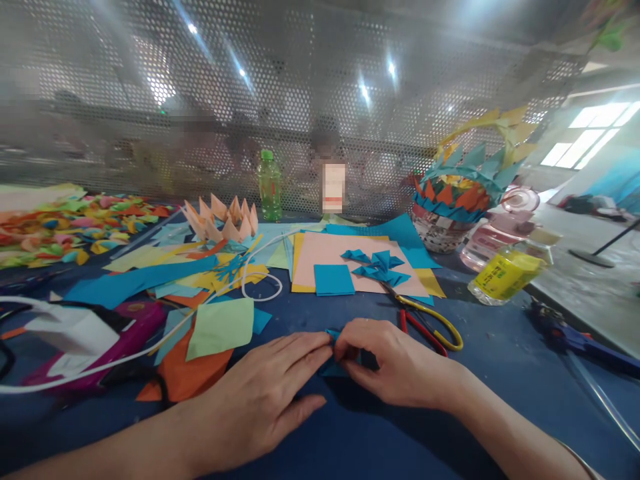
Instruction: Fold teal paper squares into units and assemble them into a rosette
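A small piece of blue paper (336, 367) lies on the dark blue table, mostly covered by my fingers. My left hand (273, 387) rests flat with its fingers stretched out, the tips touching the paper's left side. Thumb and fingers of my right hand (383, 360) pinch the paper at its upper right; the exact fold is hidden. Just beyond are a stack of blue paper squares (334, 280) and several folded blue paper pieces (383, 267), on pink sheets (315, 250). Scissors (425, 320) with red and yellow handles lie beyond my right hand.
Left are a purple power strip (143, 323) with a white plug (73, 330), a white cable (175, 328) and coloured paper scraps (220, 327). Behind stand a peach paper ring (220, 223) and a green bottle (270, 190). Right are a paper basket (440, 227), bottles (510, 273) and a glue gun (575, 337).
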{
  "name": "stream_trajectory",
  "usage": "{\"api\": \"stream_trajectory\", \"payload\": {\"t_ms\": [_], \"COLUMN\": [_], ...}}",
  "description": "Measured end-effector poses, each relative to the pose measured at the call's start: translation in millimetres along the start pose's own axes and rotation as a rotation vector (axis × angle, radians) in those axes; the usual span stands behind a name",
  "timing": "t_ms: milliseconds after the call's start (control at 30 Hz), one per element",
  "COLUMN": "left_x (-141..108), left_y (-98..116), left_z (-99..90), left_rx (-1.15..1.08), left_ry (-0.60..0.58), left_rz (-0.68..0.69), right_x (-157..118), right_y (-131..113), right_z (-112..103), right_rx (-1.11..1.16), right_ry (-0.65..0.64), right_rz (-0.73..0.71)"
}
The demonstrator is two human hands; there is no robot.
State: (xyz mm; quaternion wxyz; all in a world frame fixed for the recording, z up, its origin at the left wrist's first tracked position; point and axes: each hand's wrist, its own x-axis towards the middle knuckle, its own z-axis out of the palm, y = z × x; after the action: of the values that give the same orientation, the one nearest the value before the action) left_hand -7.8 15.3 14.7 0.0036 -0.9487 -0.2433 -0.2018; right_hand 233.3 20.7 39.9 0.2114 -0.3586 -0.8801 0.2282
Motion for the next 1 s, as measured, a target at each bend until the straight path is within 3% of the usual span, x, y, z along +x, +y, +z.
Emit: {"api": "stream_trajectory", "payload": {"t_ms": [200,633,1000], "left_x": [2.8,6.3,8.1], "left_y": [-0.3,1.3,2.3], "left_z": [-0.5,-5.1,-7.5], "left_rx": [-0.035,-0.021,0.029], "left_ry": [-0.061,0.053,0.074], "left_rz": [0.028,0.123,0.155], "right_x": [0.0,0.5,-0.7], "right_y": [2.6,6.5,5.6], "right_z": [6.6,4.4,4.4], "right_rx": [0.0,0.038,0.003], "right_ry": [-0.024,-0.052,-0.041], "right_rz": [-0.002,-0.092,-0.104]}}
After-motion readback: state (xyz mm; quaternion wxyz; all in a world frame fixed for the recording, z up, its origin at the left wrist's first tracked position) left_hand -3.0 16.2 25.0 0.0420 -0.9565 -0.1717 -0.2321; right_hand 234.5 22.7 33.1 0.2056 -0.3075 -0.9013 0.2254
